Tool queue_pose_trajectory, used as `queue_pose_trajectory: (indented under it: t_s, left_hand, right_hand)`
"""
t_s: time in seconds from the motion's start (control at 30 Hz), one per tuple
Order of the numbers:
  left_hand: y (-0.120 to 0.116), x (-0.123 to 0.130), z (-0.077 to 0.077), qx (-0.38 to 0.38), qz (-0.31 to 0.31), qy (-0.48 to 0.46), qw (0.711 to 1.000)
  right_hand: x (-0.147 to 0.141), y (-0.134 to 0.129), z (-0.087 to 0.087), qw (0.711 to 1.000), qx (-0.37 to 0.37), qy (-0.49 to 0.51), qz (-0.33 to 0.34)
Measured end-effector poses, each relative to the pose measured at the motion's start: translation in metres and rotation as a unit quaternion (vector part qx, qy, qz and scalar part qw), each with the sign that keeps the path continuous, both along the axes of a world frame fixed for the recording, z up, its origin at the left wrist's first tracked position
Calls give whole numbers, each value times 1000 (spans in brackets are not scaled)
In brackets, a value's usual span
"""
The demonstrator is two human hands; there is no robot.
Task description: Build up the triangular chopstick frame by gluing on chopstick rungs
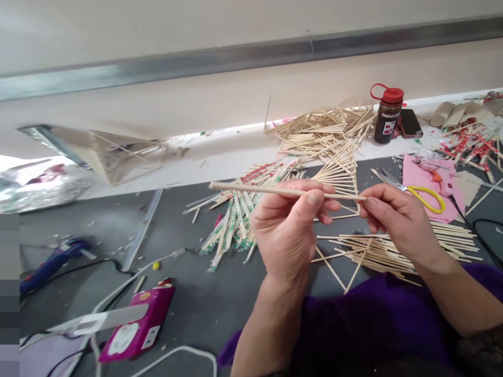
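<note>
A thin pale wooden stick (243,187) is held up nearly level above the dark table. My left hand (291,220) pinches it around its middle, between thumb and fingers. At the stick's right end, my right hand (393,212) is closed on it with thumb and forefinger. Below and between the hands lie loose bare sticks (353,251), two of them forming a V shape. Behind the hands is a fan-like structure of sticks (340,170). Sticks in green and red paper wrappers (231,225) are heaped behind and left of my left hand.
Yellow-handled scissors (426,199) and a glue gun (444,183) lie on pink paper at right. A bottle (389,116) and phone (411,124) stand behind. At left are a blue glue gun (55,264), magenta box (139,324) and white cables (118,293).
</note>
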State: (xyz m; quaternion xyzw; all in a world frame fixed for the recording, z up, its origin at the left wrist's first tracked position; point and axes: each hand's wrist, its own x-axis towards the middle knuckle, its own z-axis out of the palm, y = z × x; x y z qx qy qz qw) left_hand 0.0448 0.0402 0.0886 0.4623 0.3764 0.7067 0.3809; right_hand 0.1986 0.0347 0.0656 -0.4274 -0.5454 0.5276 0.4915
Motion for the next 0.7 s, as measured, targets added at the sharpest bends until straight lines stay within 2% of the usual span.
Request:
queue_pose_trajectory:
  t_s: [0.1, 0.2, 0.3, 0.4, 0.47, 0.53, 0.6, 0.7]
  left_hand:
    - [5, -3, -6, 49, 15, 15, 999]
    - [9, -5, -11, 58, 38, 39, 997]
    - [12, -6, -15, 55, 58, 48, 996]
    - [13, -8, -16, 39, 69, 37, 996]
    - [12, -10, -13, 6, 54, 13, 998]
    - [11, -12, -11, -38, 15, -5, 999]
    - [9, -12, -10, -65, -32, -4, 997]
    - [5, -9, -11, -45, -68, 16, 997]
  right_hand:
    - [-1, 18, -5, 999, -39, 31, 10]
    - [-3, 27, -7, 998, -51, 37, 16]
    - [-3, 28, -8, 999, -27, 5, 17]
    - [2, 29, -7, 996, 28, -84, -4]
    - [9, 29, -5, 990, 59, -126, -38]
    - [15, 29, -2, 989, 71, -119, -60]
    - [18, 27, 2, 989, 92, -113, -41]
    - [16, 21, 8, 970, 179, -161, 24]
